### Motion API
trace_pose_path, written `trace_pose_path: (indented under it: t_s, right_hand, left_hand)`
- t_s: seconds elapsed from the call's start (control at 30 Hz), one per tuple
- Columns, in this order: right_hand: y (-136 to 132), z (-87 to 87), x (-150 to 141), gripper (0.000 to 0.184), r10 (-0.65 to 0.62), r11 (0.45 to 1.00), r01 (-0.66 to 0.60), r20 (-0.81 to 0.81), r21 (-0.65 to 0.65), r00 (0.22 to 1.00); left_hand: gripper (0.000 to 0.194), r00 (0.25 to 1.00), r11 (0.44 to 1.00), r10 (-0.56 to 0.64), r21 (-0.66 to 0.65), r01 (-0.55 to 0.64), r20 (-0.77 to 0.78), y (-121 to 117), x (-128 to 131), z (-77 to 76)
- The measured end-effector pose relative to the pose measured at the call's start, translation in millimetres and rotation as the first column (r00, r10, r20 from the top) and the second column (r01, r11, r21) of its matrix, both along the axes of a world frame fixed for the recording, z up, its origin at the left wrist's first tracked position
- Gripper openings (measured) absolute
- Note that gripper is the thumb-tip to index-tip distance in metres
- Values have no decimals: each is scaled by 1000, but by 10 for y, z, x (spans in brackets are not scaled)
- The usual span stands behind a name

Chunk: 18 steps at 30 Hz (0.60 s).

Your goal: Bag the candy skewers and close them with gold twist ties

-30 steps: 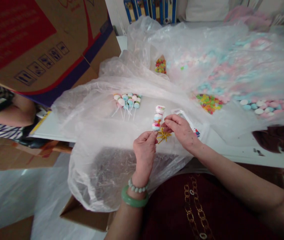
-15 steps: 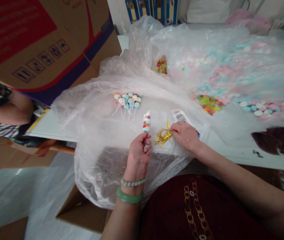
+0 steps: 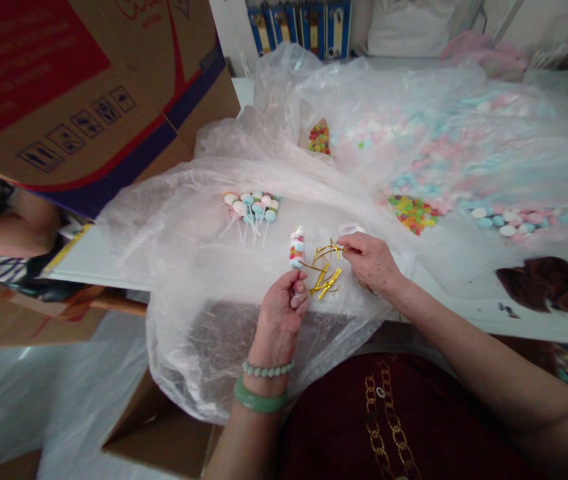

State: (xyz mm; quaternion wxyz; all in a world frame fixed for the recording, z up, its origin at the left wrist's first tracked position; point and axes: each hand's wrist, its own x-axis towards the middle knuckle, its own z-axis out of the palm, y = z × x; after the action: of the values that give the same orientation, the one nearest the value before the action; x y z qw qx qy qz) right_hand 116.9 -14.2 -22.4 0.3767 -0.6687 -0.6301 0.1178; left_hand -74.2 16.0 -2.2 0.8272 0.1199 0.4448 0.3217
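My left hand [image 3: 284, 297], closed, grips the gathered lower end of a clear-wrapped candy skewer [image 3: 297, 248], whose white, pink, orange and blue pieces stand in a row above my fingers. To the right of it my right hand [image 3: 370, 260] pinches gold twist ties [image 3: 327, 251], some of them tangled and bent. More loose gold twist ties [image 3: 325, 283] lie on the plastic between the two hands. A white printed packet [image 3: 351, 229] is partly hidden behind my right hand. Marshmallow lollipops [image 3: 251, 207] on white sticks lie in a cluster farther left.
Clear plastic sheeting [image 3: 204, 260] covers the table and hangs over its front edge. Gummy candies [image 3: 414, 212] and pastel candies [image 3: 517, 219] lie at the right, near a brown cloth [image 3: 559, 283]. A big cardboard box [image 3: 129, 133] stands left, beside another person's arm [image 3: 9, 223].
My left hand moved left and down with the candy skewer. My right hand left the skewer, reached to the gold twist ties, and now pulls some apart from the pile.
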Motion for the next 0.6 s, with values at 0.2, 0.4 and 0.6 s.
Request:
trace_pose_path:
  t_s: [0.2,0.4,0.6]
  right_hand:
    - [-8,11,33,28,72,959,-18,180,-284,981]
    - [-143,104,-12,26,-49,950,166,399,-265,916]
    - [84,117,-271,32,-65,880,236,387,-411,920]
  left_hand:
    - [25,999,1000,20,20,-21,26,37,-47,3]
    - [22,999,998,43,41,-44,16,54,-82,1]
    - [22,999,998,39,41,-40,24,35,-52,-5]
